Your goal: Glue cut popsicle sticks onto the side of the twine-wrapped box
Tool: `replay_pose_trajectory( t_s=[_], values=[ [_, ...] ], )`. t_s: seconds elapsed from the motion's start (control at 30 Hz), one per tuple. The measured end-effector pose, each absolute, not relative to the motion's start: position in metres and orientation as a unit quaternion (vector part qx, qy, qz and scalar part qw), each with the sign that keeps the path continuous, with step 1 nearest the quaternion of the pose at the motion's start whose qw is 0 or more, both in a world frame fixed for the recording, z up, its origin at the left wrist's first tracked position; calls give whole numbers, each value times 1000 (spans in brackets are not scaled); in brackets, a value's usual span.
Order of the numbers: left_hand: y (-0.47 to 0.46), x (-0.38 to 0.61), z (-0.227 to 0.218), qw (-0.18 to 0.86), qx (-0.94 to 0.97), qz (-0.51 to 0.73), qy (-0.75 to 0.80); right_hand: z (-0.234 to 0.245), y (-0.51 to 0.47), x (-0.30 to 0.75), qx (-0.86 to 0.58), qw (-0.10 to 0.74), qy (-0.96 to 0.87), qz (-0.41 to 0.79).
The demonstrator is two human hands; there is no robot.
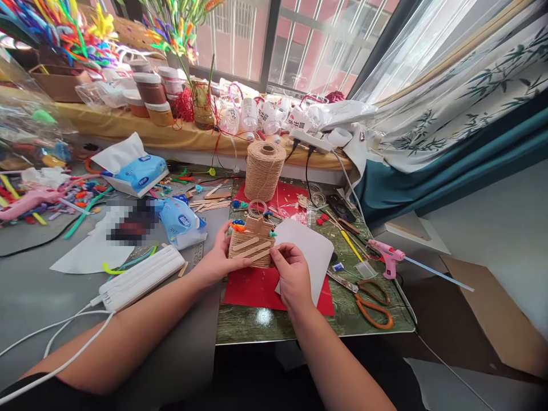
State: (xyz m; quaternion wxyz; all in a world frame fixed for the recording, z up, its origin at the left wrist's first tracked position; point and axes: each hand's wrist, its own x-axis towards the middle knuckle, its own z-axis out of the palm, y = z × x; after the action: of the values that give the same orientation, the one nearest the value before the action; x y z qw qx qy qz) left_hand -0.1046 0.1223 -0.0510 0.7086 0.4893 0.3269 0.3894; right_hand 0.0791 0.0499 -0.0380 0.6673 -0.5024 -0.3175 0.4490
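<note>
A small craft piece wrapped in twine [240, 252] is held up over the red paper. Flat wooden craft sticks [252, 244] lie slantwise across its front, with orange, blue and teal bits at its top corners. My left hand [220, 257] grips its left side, thumb along the lower edge. At the right edge, my right hand [293, 273] pinches the end of the lowest stick between thumb and fingers. Beneath the hands are red paper [252, 291] and a white sheet [310, 245]. Just behind stands a big spool of twine [264, 171].
Orange-handled scissors [372, 302] and a pink glue gun [387, 257] lie to the right. On the left are a white power strip [143, 277], a tissue pack [182, 220] and another tissue pack [139, 171]. Jars [149, 91] and plastic cups [268, 117] line the windowsill.
</note>
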Motion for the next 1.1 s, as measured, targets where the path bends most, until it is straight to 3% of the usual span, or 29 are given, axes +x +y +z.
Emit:
replay_pose_trajectory(
  t_s=[0.7, 0.93, 1.1],
  values=[
    [123, -105, -59, 714, 466, 398, 337, -41, 60, 75, -487, 645, -343, 479],
    [142, -111, -53, 655, 461, 490, 344, -37, 51, 92, -469, 717, -229, 462],
    [154, -114, -61, 619, 442, 527, 378, -49, 6, 76, -486, 643, -248, 537]
  ],
)
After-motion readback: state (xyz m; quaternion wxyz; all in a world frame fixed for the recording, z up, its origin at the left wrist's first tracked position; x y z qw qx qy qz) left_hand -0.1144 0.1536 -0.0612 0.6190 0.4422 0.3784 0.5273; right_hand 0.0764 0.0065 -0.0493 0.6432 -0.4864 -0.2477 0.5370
